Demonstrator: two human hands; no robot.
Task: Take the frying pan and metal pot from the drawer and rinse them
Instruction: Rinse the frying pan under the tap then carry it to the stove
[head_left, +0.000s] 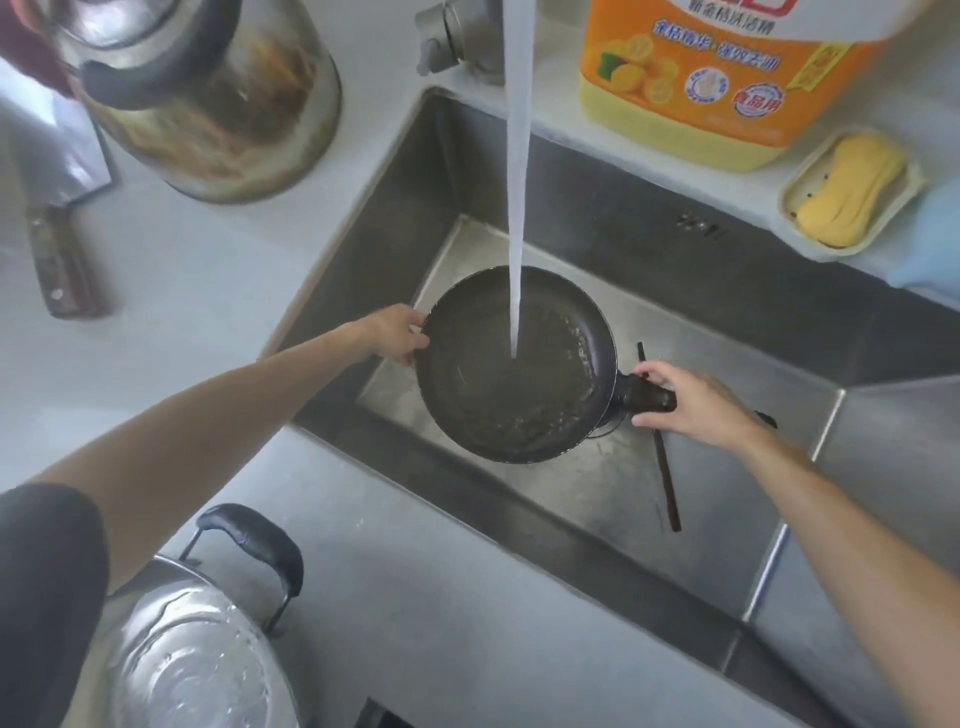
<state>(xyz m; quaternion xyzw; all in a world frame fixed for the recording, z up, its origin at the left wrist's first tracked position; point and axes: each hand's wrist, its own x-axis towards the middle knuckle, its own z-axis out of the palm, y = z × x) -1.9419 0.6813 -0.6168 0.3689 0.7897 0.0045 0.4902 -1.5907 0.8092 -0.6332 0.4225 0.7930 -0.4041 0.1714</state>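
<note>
While water stream (517, 208) falls from tap (457, 36) into pan centre: frying pan (514, 369) held over sink (701, 312) basin, roughly level, shallow water and bubbles inside. Left hand (397, 332) at pan's left rim, fingers curled over the edge, gripping it. Right hand (685, 400) closed round the dark pan handle (647, 397) at the right, thumb on the near side. Dark chopsticks (662, 457) lying on sink floor, right of pan, partly under right hand. Metal pot (197, 660) on worktop (415, 597), near left, well apart from pan; black loop handle (254, 540) upright at its far side; inside wet, clear water showing. Far left on worktop: glass jar (218, 104) with brownish contents, dark lid clasp. Cleaver (52, 208) lying left of the jar, wooden grip pointing near. Far right ledge behind sink: orange-and-yellow detergent bottle (711, 88), upright, just beside a soap dish (795, 192) holding yellow soap (852, 189). Pale blue object at right frame edge, cut off, cannot identify. Dark sleeve (47, 597) at left upper arm.
</note>
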